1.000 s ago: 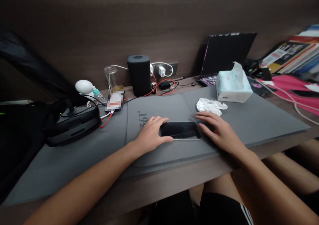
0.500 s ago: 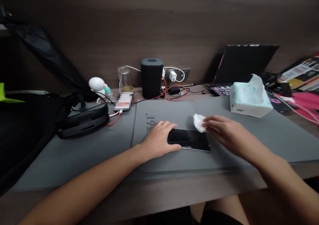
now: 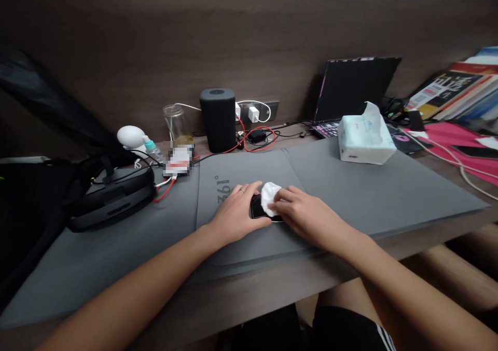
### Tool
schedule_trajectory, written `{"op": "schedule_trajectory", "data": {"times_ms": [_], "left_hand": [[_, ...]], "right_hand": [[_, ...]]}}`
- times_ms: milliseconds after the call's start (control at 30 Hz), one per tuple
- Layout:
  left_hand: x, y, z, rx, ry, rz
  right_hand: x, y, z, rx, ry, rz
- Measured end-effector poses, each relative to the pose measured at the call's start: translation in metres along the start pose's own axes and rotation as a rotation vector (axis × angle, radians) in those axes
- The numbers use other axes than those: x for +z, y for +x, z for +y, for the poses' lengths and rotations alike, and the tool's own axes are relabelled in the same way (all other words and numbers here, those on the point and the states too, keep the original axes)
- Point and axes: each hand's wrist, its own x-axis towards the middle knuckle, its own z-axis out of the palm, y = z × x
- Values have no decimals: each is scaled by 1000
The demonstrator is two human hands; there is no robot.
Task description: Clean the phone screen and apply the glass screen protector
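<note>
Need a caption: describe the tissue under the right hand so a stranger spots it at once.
On the grey desk mat, a dark phone lies front and centre, the left hand at its end. The right hand presses a crumpled white wad onto its screen. Unlike the blocky tissue pack behind, it is small and balled up.

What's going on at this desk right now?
A person sits at a desk with both hands on a dark phone, which lies flat on a grey mat. The left hand grips the phone's left end, thumb along the near edge. The right hand presses a crumpled white tissue onto the screen and hides most of the phone. A tissue pack stands farther back on the right, in front of a laptop.
</note>
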Motion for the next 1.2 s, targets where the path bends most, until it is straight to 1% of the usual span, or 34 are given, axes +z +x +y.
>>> {"op": "schedule_trajectory", "data": {"times_ms": [100,167,233,300,400,667,767,833,900,1100,1200], "left_hand": [[-1,-1,1,-4,-2,-12],[-1,-1,1,-1,-5,-16],[0,-1,0,1,-4,-15],[0,-1,0,0,3,-11],[1,-1,-1,6,8,-10],[1,-1,2,31,25,-16],[0,-1,3,32,24,-26],[0,-2,3,10,20,-32],[0,-3,2,-11,24,-35],[0,-3,3,-18,27,-35],[-1,-3,3,-18,36,-37]], "right_hand": [[-5,-23,15,59,0,36],[-8,-36,23,97,-4,39],[-11,-45,27,125,-19,18],[-12,-48,27,136,-39,3],[-11,-41,21,125,-47,9],[-2,8,-16,13,-72,-56],[-2,11,-17,0,-80,-53],[-4,4,-11,9,-84,-59],[-7,-8,-1,33,-79,-62],[-14,-51,26,133,-29,-6],[-13,-59,31,147,-15,4]]}}
